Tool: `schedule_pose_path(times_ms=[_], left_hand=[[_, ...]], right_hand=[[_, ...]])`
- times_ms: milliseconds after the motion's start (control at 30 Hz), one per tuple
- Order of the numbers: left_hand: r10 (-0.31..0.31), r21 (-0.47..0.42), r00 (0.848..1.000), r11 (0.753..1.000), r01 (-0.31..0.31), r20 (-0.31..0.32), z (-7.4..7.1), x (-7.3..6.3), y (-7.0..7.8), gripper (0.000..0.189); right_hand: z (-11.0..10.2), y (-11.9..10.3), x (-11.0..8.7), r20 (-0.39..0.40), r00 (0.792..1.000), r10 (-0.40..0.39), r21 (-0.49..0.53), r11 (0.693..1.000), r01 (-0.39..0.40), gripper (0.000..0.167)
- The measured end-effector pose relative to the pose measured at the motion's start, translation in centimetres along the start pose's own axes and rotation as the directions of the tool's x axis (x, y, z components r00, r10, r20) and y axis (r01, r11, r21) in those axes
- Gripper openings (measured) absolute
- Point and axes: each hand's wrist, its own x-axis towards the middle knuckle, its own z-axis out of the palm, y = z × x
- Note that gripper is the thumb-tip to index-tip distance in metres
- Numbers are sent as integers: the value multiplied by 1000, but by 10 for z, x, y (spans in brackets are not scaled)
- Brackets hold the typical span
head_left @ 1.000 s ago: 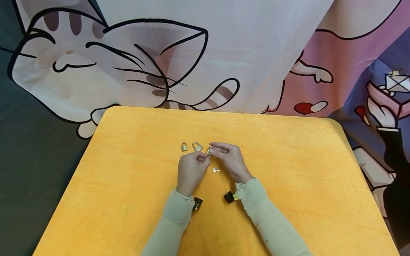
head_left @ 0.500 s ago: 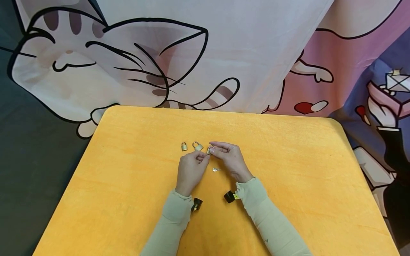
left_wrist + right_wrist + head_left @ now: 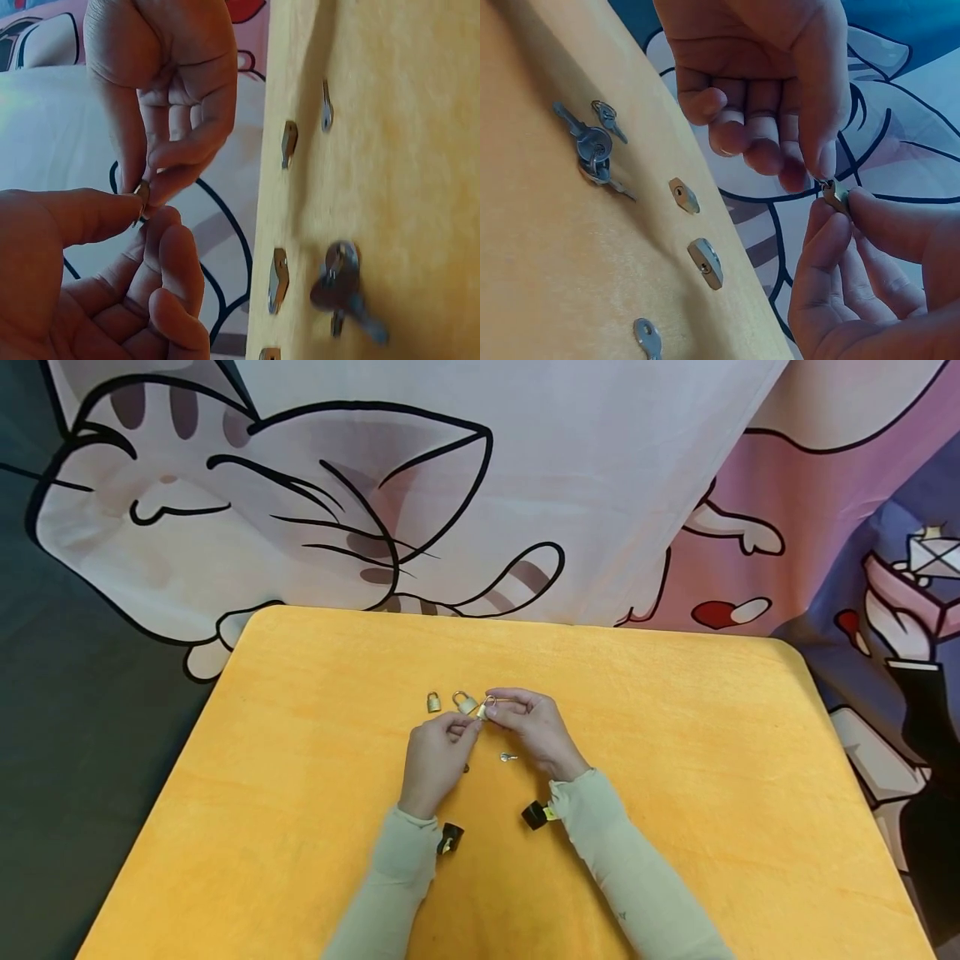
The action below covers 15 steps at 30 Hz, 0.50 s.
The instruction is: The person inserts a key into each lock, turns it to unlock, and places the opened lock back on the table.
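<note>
My right hand (image 3: 542, 732) pinches a small brass padlock (image 3: 836, 196) between thumb and fingers, holding it tilted above the table. From the left, my left hand (image 3: 438, 756) meets its lower end, where thumb and index finger pinch a small key (image 3: 822, 181). Most of that key is hidden by the fingertips, so I cannot tell how deep it sits. Behind the hands, a small padlock (image 3: 433, 702) and a larger padlock (image 3: 467, 703) lie on the table. The left wrist view also shows another padlock (image 3: 289, 143) lying below the right hand.
A single silver key (image 3: 508, 757) lies on the yellow table (image 3: 675, 760) between the wrists. Several joined keys (image 3: 594, 146) lie under the left hand, mostly hidden in the head view. A printed cloth (image 3: 570, 485) hangs along the table's far edge.
Both hands have shifted slightly left with the padlock, the left one a little more. More of the held padlock shows, and a bit of the keys appears beside the left hand.
</note>
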Motion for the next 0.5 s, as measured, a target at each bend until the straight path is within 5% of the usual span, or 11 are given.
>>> schedule_pose_path(times_ms=[500], left_hand=[[-95,109,992,989,104,-87,-28,-5,-25,14]], right_hand=[[31,-16,38,106,994,-37,-243,968,62,38]])
